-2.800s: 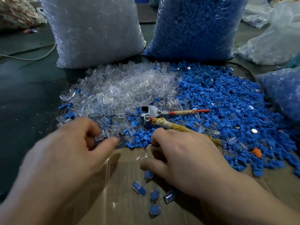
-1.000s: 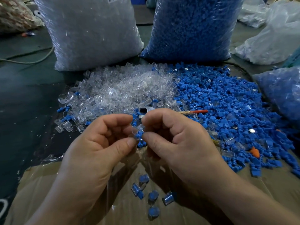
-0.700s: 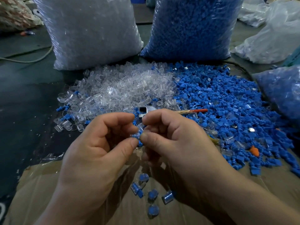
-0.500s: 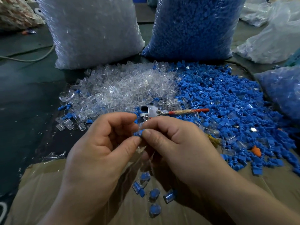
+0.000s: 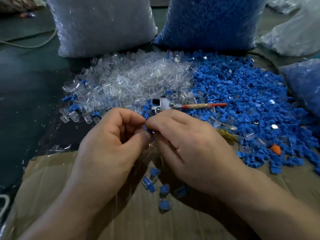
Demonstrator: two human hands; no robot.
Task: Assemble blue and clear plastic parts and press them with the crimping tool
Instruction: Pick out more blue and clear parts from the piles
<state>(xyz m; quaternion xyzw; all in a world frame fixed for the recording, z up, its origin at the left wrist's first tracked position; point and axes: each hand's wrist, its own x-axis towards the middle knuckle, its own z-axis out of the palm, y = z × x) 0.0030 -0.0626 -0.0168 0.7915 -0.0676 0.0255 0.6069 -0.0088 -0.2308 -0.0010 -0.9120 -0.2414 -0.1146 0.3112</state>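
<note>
The left grip (image 5: 110,149) and right grip (image 5: 190,148) were closed together, thumbs and forefingers pinching one small blue part (image 5: 149,130) above the cardboard (image 5: 52,179). Just beyond lay the metal, red-handled crimping tool (image 5: 166,105), on glossy clear parts (image 5: 138,80) beside a matte blue heap (image 5: 242,94).

A flattened sheet of brown cardboard (image 5: 52,187) lies on a dark green surface (image 5: 26,92), with a scrap of clear film (image 5: 58,148) at its far left corner. Behind stand two big plastic sacks, one whitish (image 5: 103,23), one blue (image 5: 207,19). A pale cord (image 5: 34,44) curves at far left. Translucent bags (image 5: 294,35) slump at upper right, and a small orange scrap (image 5: 275,149) lies at right.
</note>
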